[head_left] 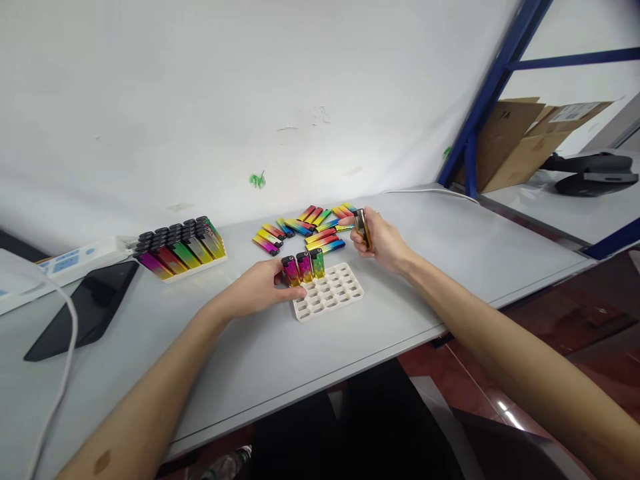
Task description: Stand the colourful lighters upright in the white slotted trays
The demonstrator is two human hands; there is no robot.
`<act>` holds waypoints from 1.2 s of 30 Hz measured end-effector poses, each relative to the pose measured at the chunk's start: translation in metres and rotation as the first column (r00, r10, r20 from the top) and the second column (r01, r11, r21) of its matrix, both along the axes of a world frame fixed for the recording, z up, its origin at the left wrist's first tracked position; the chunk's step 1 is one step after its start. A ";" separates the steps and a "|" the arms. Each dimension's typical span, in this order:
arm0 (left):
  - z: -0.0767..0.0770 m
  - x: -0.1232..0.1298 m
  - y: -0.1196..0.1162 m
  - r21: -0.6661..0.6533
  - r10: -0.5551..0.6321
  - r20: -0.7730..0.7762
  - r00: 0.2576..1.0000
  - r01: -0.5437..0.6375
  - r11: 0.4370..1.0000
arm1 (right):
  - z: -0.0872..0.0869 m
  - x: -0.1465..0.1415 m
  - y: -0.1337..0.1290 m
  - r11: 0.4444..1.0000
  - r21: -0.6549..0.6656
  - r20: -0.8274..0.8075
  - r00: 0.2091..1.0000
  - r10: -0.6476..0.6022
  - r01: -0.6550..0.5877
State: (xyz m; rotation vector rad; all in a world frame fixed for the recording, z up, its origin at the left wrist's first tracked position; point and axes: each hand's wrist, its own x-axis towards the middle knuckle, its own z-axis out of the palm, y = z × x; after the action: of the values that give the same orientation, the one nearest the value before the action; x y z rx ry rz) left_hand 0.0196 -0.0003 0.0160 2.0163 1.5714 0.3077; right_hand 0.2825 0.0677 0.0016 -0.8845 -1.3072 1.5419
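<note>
My right hand (377, 239) holds a shiny gold-coloured lighter (364, 229) upright above the table, its black top up. My left hand (263, 289) grips the left end of a white tray with holes (327, 308); the thumb lies along its near left corner, and the other fingers are partly hidden behind the lighters. Three lighters stand upright in the tray's back row: a pink-and-yellow lighter (291, 271), another pink-and-yellow lighter (305, 267) and a green-and-yellow lighter (318, 263). Behind the tray, several loose multicoloured lighters (320, 235) lie flat.
A second white tray (203, 267), packed with upright lighters (183, 247), stands at the left. Beside it are a black phone-like slab (93, 300), a white power strip (70, 263) and a white cable (70, 347). A blue frame (480, 100) and cardboard boxes (520, 143) stand right.
</note>
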 end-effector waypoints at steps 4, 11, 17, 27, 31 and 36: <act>0.001 0.001 -0.001 0.008 0.012 0.001 1.000 -0.012 1.000 | 0.001 -0.001 -0.003 0.998 0.055 0.069 0.998 -0.004 0.000; -0.001 0.000 0.001 0.002 -0.001 -0.005 1.000 0.001 1.000 | 0.001 -0.005 -0.006 0.998 0.027 0.090 0.994 0.055 -0.058; -0.002 -0.001 0.001 0.003 0.016 -0.016 1.000 -0.016 1.000 | 0.001 -0.004 -0.003 0.989 -0.131 0.091 0.992 0.084 -0.071; -0.001 0.000 0.001 0.021 0.017 -0.040 0.999 -0.017 1.000 | 0.003 -0.008 -0.009 0.996 -0.066 0.064 0.996 0.068 -0.064; 0.000 0.000 0.000 0.009 0.015 -0.021 1.000 -0.015 1.000 | 0.003 -0.008 -0.007 0.996 -0.087 0.063 0.997 0.032 -0.026; 0.000 0.001 0.000 -0.002 0.006 -0.005 1.000 -0.006 1.000 | 0.002 -0.008 -0.008 0.994 -0.081 0.073 0.994 0.084 -0.079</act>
State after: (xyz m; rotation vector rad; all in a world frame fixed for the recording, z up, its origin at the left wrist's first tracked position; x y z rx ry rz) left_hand 0.0209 -0.0006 0.0162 2.0127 1.5799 0.3034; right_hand 0.2748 0.0596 0.0034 -0.9572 -1.3600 1.6461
